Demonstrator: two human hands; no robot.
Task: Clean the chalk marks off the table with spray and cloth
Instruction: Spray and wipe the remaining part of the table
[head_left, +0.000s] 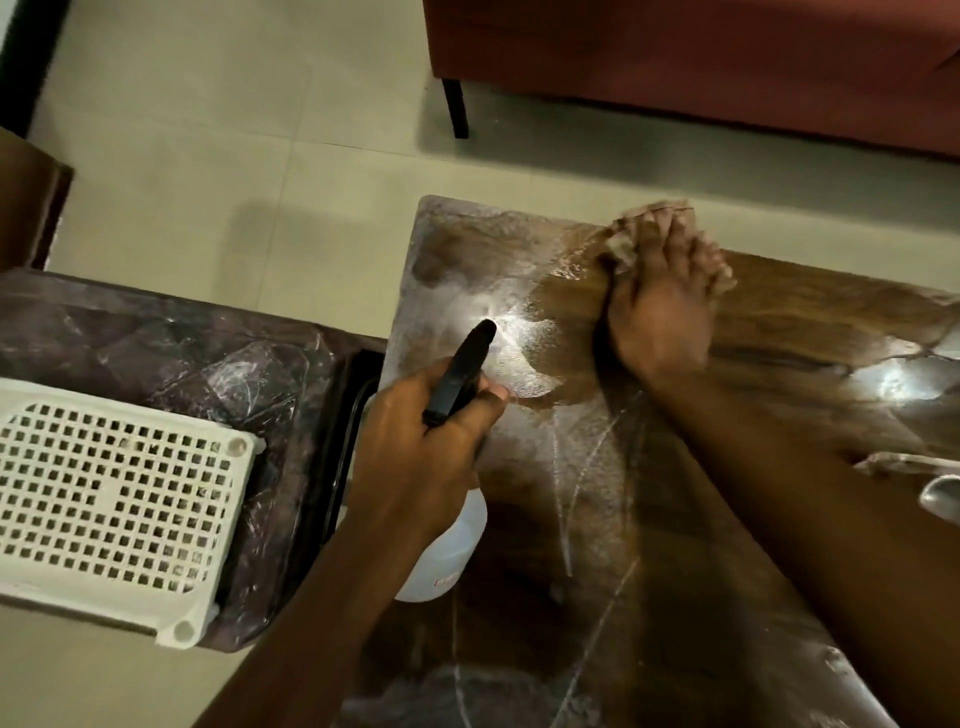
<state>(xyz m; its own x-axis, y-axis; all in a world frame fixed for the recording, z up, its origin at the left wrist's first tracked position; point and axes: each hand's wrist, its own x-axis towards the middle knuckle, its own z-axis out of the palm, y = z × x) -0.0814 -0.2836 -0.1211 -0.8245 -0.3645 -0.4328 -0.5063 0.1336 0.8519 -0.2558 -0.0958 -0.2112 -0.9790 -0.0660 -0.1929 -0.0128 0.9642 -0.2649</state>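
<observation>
**Hands.** The left hand is gripping the spray bottle round its black trigger head, and the nozzle is aiming at the wooden worktop. The right hand is pressing the cloth under extended fingers near the worktop's far edge. Blur is obscuring the fingertips.

**Task item.** Chalk marks are showing as pale lines across the near half, unwiped.

**Risks.**
- A wet sheen is lying just ahead of the nozzle, so damp chalk is likely to smear rather than lift.
- The cloth is working close to the edge and could slide off.
- The right forearm is crossing above the lines and could drag them.
</observation>
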